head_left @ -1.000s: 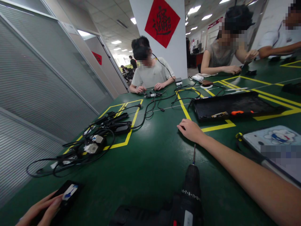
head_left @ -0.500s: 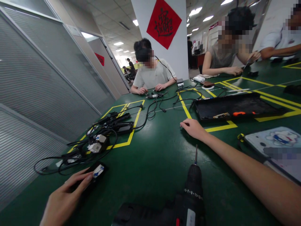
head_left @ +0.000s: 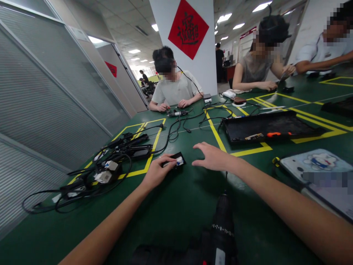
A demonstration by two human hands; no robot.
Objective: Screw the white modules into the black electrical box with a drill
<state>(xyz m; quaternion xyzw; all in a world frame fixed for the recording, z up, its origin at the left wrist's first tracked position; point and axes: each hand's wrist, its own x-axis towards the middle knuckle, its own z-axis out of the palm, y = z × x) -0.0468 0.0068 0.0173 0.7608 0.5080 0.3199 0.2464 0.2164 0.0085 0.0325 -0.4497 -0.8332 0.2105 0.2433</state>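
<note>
My left hand (head_left: pixel 159 168) is closed on a small black box-like piece (head_left: pixel 180 156) that has a white and blue item on its face; its exact kind does not show. Just right of it, my right hand (head_left: pixel 211 156) reaches over the table with thumb and fingers spread and nothing between them. Closest to me lies a black power drill (head_left: pixel 223 221) whose thin bit points away, its tip partly behind my right wrist.
Tangled black cables and adapters (head_left: pixel 110 169) lie at the left. A black tray (head_left: pixel 270 127) with an orange-handled tool stands to the right, near a decorated case (head_left: pixel 320 165). Co-workers (head_left: pixel 176 88) sit across the green table (head_left: pixel 176 221).
My left hand has carried the black piece from the lower left to the table's middle. My right hand has shifted left and spread its fingers. The view has turned slightly.
</note>
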